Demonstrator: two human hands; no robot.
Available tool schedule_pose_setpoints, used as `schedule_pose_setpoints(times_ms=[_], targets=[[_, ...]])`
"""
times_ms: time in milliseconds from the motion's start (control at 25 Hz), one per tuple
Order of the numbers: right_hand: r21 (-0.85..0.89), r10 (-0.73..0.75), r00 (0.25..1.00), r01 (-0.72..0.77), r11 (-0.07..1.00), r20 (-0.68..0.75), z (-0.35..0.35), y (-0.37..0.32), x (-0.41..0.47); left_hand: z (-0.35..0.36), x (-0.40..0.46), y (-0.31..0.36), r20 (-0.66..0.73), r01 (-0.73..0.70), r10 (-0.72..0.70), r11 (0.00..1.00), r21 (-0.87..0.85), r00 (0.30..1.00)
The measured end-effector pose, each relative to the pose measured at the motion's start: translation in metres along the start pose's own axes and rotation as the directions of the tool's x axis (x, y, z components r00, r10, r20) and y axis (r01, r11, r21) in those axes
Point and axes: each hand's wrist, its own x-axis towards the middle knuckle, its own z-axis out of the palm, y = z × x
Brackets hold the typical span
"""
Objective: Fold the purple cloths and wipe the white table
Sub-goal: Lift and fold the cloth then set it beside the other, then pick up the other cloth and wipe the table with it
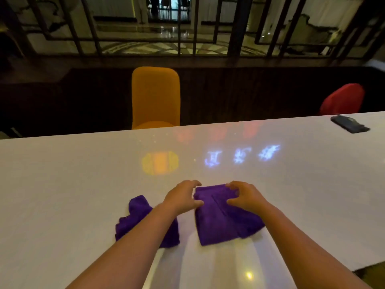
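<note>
Two purple cloths lie on the glossy white table (83, 174). The right cloth (218, 222) is laid flat and partly folded. My left hand (181, 198) pinches its far left edge, and my right hand (244, 196) grips its far right corner. The other purple cloth (135, 217) sits crumpled to the left, partly hidden under my left forearm.
A dark phone (350, 126) lies at the table's far right edge. An orange chair (155, 97) and a red chair (342, 99) stand beyond the far edge. The table's near right corner ends close to my right arm.
</note>
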Motion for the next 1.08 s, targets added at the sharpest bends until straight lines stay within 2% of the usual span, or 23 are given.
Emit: schedule_pose_setpoints(times_ms=[120, 240, 440, 520, 600, 680, 800, 880, 1080], targets=[[-0.088, 0.069, 0.998, -0.067, 0.994, 0.009, -0.002, 0.041, 0.000, 0.047, 0.025, 0.017, 0.084, -0.053, 0.048, 0.997, 0.058, 0.995], [-0.203, 0.069, 0.997, -0.064, 0.977, 0.018, 0.014, 0.065, 0.005, 0.082, 0.043, 0.014, 0.132, -0.024, 0.010, 0.995, 0.101, 0.991], [-0.366, -0.020, 0.999, 0.001, 0.931, -0.049, 0.049, 0.069, 0.005, 0.101, 0.045, -0.001, -0.049, 0.023, -0.015, 0.983, 0.180, 0.999], [-0.354, -0.027, 0.994, -0.012, 0.935, -0.105, 0.055, 0.065, 0.005, 0.104, 0.043, 0.000, -0.123, 0.054, -0.033, 0.983, 0.173, 0.992], [-0.319, -0.017, 0.991, -0.025, 0.948, -0.129, 0.055, 0.061, 0.004, 0.103, 0.042, 0.002, -0.134, 0.089, -0.070, 0.986, 0.141, 0.988], [-0.247, 0.026, 0.993, -0.053, 0.967, -0.111, 0.048, 0.058, 0.004, 0.094, 0.042, 0.001, -0.081, 0.127, -0.121, 0.989, 0.074, 0.989], [-0.050, 0.097, 0.994, -0.100, 0.994, -0.050, 0.025, 0.046, 0.008, 0.063, 0.041, -0.001, 0.028, 0.176, -0.173, 0.973, -0.149, 0.984], [0.029, 0.074, 0.996, -0.073, 0.997, -0.048, 0.007, 0.031, 0.013, 0.036, 0.037, 0.003, 0.012, 0.160, -0.161, 0.967, -0.197, 0.987], [0.028, -0.086, 0.990, 0.089, 0.996, -0.115, -0.030, -0.038, 0.025, -0.040, 0.020, 0.014, -0.142, 0.090, -0.118, 0.978, -0.189, 0.983]])
